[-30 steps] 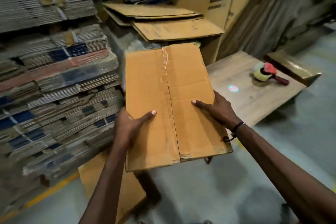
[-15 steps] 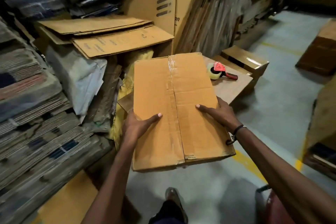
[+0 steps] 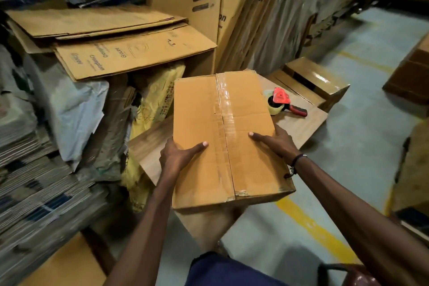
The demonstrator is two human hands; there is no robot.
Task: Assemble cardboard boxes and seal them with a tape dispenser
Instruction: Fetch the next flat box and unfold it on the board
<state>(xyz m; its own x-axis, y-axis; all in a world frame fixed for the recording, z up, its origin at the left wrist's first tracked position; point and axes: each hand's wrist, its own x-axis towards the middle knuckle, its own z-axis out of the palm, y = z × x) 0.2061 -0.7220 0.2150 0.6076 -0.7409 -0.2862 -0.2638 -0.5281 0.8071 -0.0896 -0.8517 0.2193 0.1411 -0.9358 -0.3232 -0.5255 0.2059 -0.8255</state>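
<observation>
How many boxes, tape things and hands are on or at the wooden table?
Taped cardboard box: 1
Tape dispenser: 1
Hands holding the box: 2, the left hand and the right hand
Total: 4

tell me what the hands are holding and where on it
Both hold the taped cardboard box: left hand on its near left edge, right hand on its right edge, thumbs on top.

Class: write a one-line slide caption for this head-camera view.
Both hands, left and right, hold a taped cardboard box above the wooden table, tape dispenser lying behind.
</observation>
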